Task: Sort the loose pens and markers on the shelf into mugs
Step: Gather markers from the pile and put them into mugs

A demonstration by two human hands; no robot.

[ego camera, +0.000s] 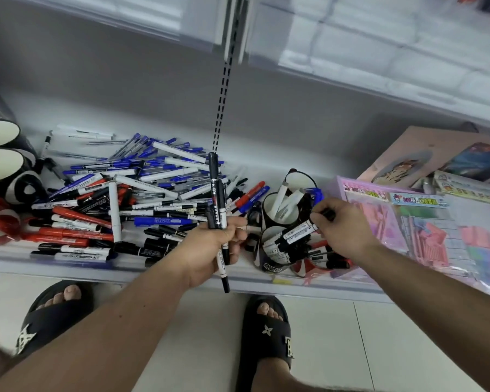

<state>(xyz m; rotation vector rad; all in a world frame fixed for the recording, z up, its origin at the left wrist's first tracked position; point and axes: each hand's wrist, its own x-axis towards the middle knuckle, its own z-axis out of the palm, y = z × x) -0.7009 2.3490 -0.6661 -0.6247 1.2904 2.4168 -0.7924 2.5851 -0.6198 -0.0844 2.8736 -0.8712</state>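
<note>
A big loose pile of pens and markers (119, 193) in blue, black, red and white covers the white shelf (181, 278). My left hand (210, 247) grips a bundle of black markers (217, 199) upright in front of the pile. My right hand (343, 227) holds a black marker (297, 232) with its tip over a black mug (272, 250) that is full of black markers. Behind it a mug (283, 210) holds white markers. Farther back a third mug (303, 179) holds blue pens. A red mug (309, 264) lies at the shelf front.
Several empty black and red mugs (3, 171) stand at the shelf's left end. Packaged stationery in pink plastic (408, 222) fills the right side. An upper shelf (351, 52) hangs overhead. My sandalled feet (266, 335) stand on the tiled floor below.
</note>
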